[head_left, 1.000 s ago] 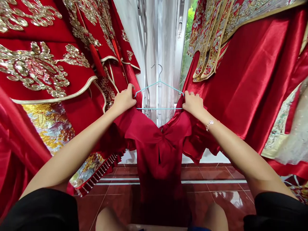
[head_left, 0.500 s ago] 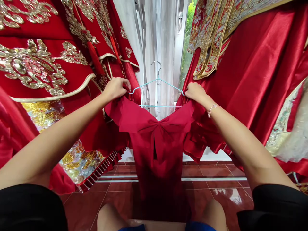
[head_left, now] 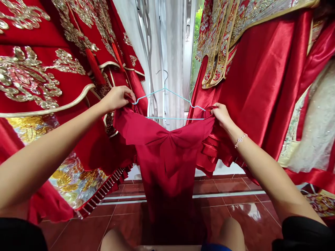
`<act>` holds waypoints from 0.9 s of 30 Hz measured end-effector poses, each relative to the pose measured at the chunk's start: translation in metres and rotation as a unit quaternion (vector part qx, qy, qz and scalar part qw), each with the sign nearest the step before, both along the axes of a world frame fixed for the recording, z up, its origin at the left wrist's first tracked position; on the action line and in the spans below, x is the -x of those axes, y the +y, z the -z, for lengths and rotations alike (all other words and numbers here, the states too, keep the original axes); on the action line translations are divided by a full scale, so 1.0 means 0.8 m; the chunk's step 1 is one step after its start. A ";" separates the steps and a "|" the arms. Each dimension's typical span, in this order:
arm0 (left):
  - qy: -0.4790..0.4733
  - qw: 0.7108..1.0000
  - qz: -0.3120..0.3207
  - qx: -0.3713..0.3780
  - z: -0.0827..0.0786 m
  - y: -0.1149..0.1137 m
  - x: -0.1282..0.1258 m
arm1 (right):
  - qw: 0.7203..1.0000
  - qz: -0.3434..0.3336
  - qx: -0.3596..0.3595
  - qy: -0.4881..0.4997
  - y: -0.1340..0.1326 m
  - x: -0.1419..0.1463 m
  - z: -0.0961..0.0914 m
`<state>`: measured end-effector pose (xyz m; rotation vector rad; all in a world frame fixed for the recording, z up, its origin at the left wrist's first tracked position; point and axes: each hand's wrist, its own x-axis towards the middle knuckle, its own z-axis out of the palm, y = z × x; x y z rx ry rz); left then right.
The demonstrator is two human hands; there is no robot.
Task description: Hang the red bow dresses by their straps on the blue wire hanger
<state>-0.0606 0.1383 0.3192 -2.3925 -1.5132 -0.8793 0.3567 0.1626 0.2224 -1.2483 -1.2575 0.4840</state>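
Note:
A plain red dress [head_left: 167, 150] with a bow at the neckline hangs in front of me on a thin light-blue hanger [head_left: 165, 88] with a metal hook. My left hand [head_left: 119, 98] is closed at the dress's left shoulder, pinching cloth beside the notch of the hanger. On the other side, my right hand [head_left: 220, 113] grips the right shoulder edge, drawn outward past the hanger's arm. The right end of the hanger reaches into the cloth there. Below, the skirt falls into shadow between my knees.
Red garments with gold sequin embroidery [head_left: 23, 80] hang close on the left. On the right hangs a red satin skirt [head_left: 264, 80] under a beaded jacket [head_left: 217, 45]. Behind are a pale curtain [head_left: 175, 62] and a window frame [head_left: 187, 31]. The floor has dark red tiles [head_left: 123, 223].
My right hand has moved outward and down, pulling the right shoulder cloth off the hanger's notch toward its end. My left hand keeps its hold. The view has shifted slightly.

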 end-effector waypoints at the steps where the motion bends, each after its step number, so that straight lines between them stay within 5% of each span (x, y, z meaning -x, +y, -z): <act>1: 0.007 1.000 0.002 0.007 -0.003 0.000 -0.004 | 1.000 -0.002 -0.005 -0.007 0.000 0.001 0.001; 9: -0.034 0.993 -0.105 0.033 -0.007 0.009 -0.001 | 1.000 0.006 -0.001 0.003 0.005 0.000 0.004; 13: -0.079 0.986 -0.130 0.065 0.016 -0.011 0.030 | 0.998 0.007 -0.026 0.048 0.003 0.000 0.019; 19: -0.085 0.977 -0.196 -0.011 0.059 -0.064 0.038 | 0.978 0.002 -0.140 0.154 -0.002 0.017 0.053; 23: -0.135 0.978 -0.158 -0.005 0.055 -0.057 0.030 | 0.959 -0.005 -0.160 0.232 0.004 0.026 0.048; 27: -0.286 0.946 -0.108 0.104 0.047 -0.021 0.037 | 0.948 -0.048 -0.041 0.313 0.013 0.022 0.035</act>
